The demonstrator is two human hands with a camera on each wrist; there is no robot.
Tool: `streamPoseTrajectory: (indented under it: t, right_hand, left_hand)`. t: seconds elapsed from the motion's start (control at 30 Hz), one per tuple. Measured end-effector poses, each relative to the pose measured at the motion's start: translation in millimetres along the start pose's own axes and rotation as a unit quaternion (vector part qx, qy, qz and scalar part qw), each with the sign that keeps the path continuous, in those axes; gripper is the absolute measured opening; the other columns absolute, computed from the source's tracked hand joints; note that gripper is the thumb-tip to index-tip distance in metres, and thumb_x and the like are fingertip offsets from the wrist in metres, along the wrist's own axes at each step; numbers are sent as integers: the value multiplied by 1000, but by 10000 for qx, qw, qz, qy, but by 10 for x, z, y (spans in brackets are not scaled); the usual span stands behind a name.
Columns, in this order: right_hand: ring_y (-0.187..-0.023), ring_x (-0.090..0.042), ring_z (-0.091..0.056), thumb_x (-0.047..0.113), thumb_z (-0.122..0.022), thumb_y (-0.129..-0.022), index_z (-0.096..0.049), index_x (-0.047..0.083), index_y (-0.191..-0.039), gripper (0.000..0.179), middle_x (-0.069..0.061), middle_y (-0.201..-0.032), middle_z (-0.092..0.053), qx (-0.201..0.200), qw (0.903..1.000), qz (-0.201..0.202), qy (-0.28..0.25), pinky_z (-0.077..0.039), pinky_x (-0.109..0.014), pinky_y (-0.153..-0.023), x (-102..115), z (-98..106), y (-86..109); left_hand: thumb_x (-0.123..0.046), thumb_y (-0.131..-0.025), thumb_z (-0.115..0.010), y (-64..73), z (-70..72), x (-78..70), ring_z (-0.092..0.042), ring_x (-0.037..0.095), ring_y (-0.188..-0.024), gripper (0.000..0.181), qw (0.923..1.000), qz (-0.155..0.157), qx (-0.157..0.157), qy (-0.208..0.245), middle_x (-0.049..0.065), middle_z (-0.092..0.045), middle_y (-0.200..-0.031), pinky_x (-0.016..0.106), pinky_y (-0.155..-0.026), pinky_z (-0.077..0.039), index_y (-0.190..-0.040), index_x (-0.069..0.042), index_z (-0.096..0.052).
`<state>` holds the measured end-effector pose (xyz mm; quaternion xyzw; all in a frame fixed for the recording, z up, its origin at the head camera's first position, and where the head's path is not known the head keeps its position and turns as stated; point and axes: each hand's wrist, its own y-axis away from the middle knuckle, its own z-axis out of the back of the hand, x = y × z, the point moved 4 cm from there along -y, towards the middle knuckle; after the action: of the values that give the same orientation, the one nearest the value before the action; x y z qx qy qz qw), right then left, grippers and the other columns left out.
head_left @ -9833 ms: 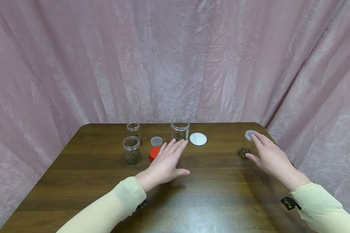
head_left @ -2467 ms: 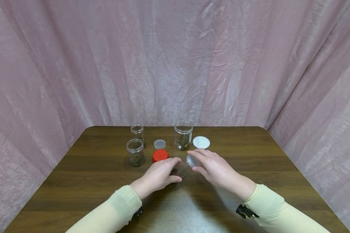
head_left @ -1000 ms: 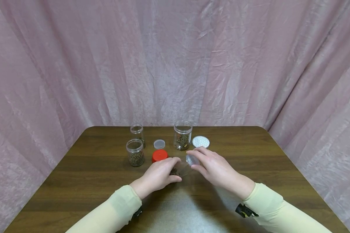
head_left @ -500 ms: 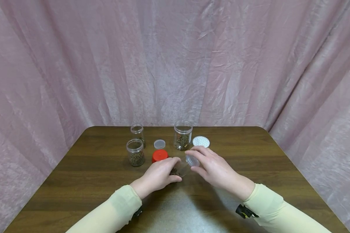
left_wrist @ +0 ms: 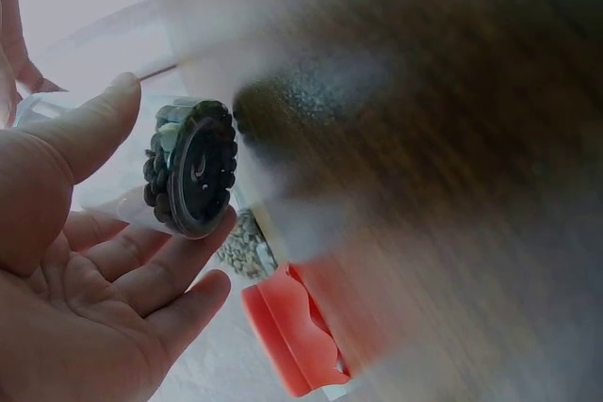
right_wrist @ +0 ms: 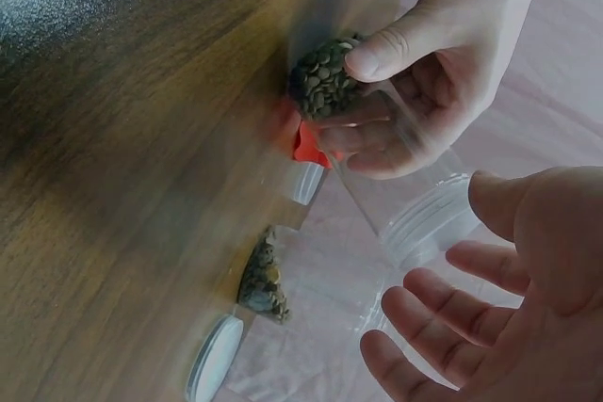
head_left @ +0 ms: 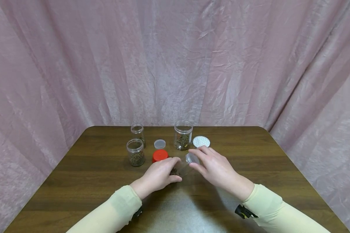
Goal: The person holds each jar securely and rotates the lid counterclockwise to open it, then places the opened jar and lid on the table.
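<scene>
My left hand (head_left: 158,173) grips the lower part of a clear plastic jar (right_wrist: 372,162) between thumb and fingers. Dark brown pellets (right_wrist: 323,82) fill its bottom; the jar leans to the right, and its base shows in the left wrist view. At the jar's upper end, the thumb and fingertips of my right hand (head_left: 218,168) hold the rim of a translucent round lid (head_left: 192,158), which sits over the mouth. Just behind the left hand lies a red lid (head_left: 160,155), partly covered by that hand in the head view.
Two uncovered jars of pellets stand at the left, a short wide one (head_left: 135,158) before a narrow one (head_left: 138,133). A larger uncovered jar (head_left: 183,137) stands mid-back, between a small grey lid (head_left: 159,144) and a white patterned disc (head_left: 201,141). A pink curtain (head_left: 175,64) hangs behind the table.
The jar came from the table's right side to the middle, where my left hand now holds it. During the last second my right fingers shift slightly around the lid; the left hand stays still.
</scene>
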<state>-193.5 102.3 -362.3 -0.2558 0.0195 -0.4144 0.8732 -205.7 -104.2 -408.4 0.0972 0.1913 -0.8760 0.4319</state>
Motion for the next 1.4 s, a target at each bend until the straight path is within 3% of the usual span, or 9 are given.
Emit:
streamPoseTrajectory:
  t: [0.37,1.03,1.4]
  right_hand:
    - [-101,-22,-71,26,-83,-103,-70,10,-143,45,-3,-123,-69,35,9998,127,-139,-61,-46,-81,4,-6,29]
    - [-118,-26,-70,12,-86,-98,-68,10,-144,50,-5,-133,-67,47,9979,435,-468,-59,-48,-97,-8,-7,37]
    - [-117,-25,-70,9,-88,-95,-68,10,-142,52,-4,-134,-67,-13,9971,510,-556,-59,-48,-97,-8,-11,47]
  left_hand:
    - [-26,-93,-93,11,-9,-4,-72,23,-105,51,10000,-56,-27,7,8,-75,-118,47,-90,-60,-132,-6,-67]
    - [-28,-93,-93,7,-13,14,-72,22,-106,52,10000,-48,-51,-38,7,-75,-119,47,-90,-60,-132,-6,-66]
    - [-28,-93,-93,4,-14,8,-71,21,-105,52,10000,-44,-32,-38,7,-75,-118,46,-90,-60,-132,-6,-66]
